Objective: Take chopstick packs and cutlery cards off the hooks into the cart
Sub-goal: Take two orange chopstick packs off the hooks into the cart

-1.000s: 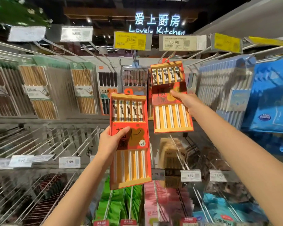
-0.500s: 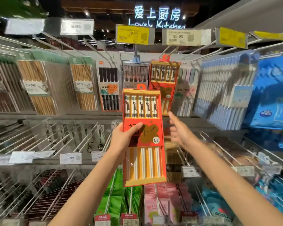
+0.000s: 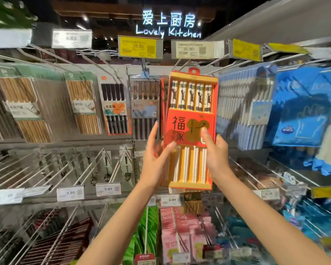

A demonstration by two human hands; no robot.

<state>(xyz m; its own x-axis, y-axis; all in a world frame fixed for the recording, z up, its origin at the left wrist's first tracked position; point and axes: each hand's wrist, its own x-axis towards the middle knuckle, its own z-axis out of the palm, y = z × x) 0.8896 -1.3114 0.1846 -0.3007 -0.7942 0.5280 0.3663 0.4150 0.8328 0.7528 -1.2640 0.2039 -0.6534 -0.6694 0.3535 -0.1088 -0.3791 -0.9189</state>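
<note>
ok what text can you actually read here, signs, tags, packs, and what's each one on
"爱上厨房 Lovely Kitchen": lit sign overhead
"39.90": yellow price tag
"35.90": white price tag
"福家": red chopstick pack held in both hands
"合金筷": dark chopstick pack
"9.99": two lower shelf tags
"8.99": shelf tag
Top left tag: seemingly "9.95", blurred
Other tags and pack labels: too blurred to read

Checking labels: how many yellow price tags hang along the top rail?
3: one reading 39.90 left of centre, a blurred one right of the white tag, one further right; more may be hidden.
</note>
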